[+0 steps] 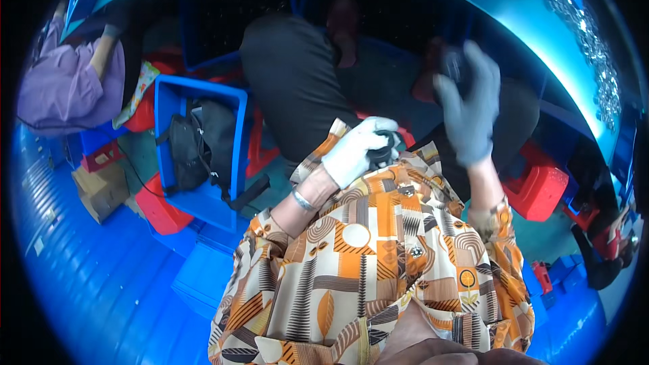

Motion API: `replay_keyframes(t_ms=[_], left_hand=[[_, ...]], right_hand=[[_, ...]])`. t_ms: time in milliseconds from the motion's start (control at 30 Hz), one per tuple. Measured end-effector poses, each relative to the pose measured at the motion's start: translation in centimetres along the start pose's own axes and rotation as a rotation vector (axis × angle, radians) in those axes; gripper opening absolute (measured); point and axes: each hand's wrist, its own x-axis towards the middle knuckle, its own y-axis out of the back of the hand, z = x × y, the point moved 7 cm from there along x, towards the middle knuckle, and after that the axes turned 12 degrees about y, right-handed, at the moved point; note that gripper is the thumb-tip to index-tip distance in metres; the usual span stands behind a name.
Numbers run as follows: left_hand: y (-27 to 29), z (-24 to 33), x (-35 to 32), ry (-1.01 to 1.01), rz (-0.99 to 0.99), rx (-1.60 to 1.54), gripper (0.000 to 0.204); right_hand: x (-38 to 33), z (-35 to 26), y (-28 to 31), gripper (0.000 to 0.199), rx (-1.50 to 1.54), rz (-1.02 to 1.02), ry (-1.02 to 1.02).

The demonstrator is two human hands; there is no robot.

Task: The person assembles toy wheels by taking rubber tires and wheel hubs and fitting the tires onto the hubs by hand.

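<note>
My left hand, in a white knit glove, is closed at my lap around a black rounded part. Its fingers hide some of the part, and its exact kind cannot be made out. Ahead and to the right, my right hand is raised over my right leg in a pale glove, smeared by motion. Thumb and fingers curve around a dark, slightly shiny thing, too blurred to name. The two hands are well apart.
Left of my leg stands a blue crate holding a black backpack. Red plastic stools and a cardboard box are around me. A person in purple sits far left. Small shiny pieces lie along the right-hand blue bench.
</note>
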Motion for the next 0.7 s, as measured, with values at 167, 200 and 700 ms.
replay_keyframes(t_ms=[167, 200, 700], left_hand=[[-0.6, -0.1, 0.1, -0.049, 0.144, 0.265, 0.046], [-0.5, 0.1, 0.3, -0.059, 0.164, 0.284, 0.048], [-3.1, 0.7, 0.6, -0.128, 0.055, 0.468, 0.037]], right_hand=[[-2.9, 4.0, -2.5, 0.059, 0.054, -0.129, -0.203], [-3.3, 3.4, -2.8, 0.052, 0.137, -0.164, -0.226], [-2.7, 8.5, 8.2, 0.014, 0.073, 0.102, -0.270]])
